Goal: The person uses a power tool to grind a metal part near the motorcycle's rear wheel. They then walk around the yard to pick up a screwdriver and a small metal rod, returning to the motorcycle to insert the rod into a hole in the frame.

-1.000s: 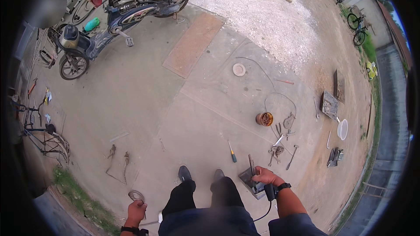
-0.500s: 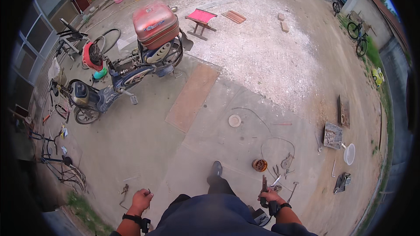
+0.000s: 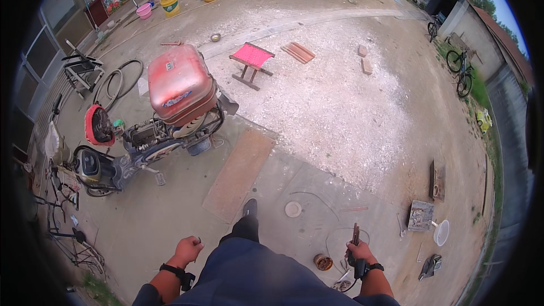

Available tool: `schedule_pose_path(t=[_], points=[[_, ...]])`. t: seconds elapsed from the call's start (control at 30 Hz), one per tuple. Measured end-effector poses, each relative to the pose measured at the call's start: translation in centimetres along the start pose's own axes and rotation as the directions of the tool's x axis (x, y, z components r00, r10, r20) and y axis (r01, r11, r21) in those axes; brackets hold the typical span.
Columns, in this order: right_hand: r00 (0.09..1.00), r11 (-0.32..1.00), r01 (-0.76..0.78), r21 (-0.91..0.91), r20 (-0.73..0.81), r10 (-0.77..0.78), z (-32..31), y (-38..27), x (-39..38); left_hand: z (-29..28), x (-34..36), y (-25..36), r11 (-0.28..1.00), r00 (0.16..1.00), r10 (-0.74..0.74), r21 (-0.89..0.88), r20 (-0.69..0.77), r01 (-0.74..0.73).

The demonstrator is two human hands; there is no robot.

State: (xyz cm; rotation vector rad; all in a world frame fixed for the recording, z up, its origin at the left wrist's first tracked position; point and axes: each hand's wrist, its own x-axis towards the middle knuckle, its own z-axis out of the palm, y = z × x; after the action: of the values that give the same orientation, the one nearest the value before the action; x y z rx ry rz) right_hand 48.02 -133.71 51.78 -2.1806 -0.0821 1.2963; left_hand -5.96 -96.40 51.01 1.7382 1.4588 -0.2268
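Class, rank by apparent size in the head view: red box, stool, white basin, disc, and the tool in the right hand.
1. Red box
2. Stool
3. White basin
4. Disc
Unranked: tool, partly covered by the right hand.

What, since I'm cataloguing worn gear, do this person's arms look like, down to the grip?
The left grip and right grip are gloveless. A black left wristband and a matching right wristband are worn, with a dark left box and right box beside them. A thin dark cable seems to lead from the right box. The navy left sleeve and right sleeve stop well above the wristbands.
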Motion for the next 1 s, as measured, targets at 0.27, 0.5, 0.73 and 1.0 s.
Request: schedule_pose_path(t=[0.27, 0.5, 0.73, 1.0], points=[[0.989, 0.98, -0.131, 0.152, -0.041, 0.139, -1.1, -9.9, 2.9, -8.7, 17.6, 17.0, 0.988, 0.988, 0.152, 0.014, 0.004, -0.152], [0.98, 0.961, -0.197, 0.193, 0.045, 0.192, -6.3, -15.7, 15.2, -9.9, 29.9, 26.7, 0.971, 0.976, 0.219, 0.105, -0.015, -0.217], [0.998, 0.981, -0.066, 0.181, 0.007, 0.066, -16.3, -33.1, 32.2, -11.2, 38.6, 40.1, 1.0, 0.999, 0.013, 0.014, -0.045, -0.012], [0.99, 0.99, 0.141, 0.019, 0.003, -0.141, -24.1, -57.5, 46.2, -15.2, 48.6, 51.6, 0.996, 1.0, 0.0, 0.084, -0.012, 0.001]])
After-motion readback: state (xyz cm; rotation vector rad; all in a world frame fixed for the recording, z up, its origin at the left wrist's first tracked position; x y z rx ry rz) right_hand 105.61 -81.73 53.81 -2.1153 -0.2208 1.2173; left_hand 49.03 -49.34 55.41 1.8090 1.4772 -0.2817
